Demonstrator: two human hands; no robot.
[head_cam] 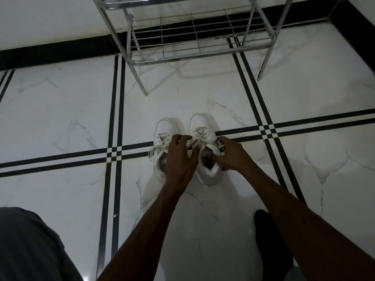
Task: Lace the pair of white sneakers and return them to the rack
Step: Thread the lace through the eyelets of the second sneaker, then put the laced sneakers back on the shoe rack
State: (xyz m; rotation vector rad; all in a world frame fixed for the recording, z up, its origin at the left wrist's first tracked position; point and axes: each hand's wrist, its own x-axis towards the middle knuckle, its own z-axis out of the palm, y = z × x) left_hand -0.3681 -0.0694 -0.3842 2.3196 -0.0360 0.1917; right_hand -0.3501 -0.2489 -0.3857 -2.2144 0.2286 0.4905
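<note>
Two white sneakers stand side by side on the tiled floor, toes pointing away from me. The left sneaker (162, 130) has loose laces trailing to its left. The right sneaker (203, 124) is partly laced. My left hand (180, 159) pinches a lace over the right sneaker's tongue and covers part of the left sneaker's opening. My right hand (231, 153) grips the right sneaker at its collar, thumb inside the opening, with a lace end near its fingers. The metal shoe rack (194, 55) stands beyond the shoes, its lowest shelf bare.
The floor is white marble tile with black double stripes (115, 110). A black skirting runs along the wall behind the rack. My dark-clothed knee (30, 246) is at lower left and a dark foot (267, 236) at lower right.
</note>
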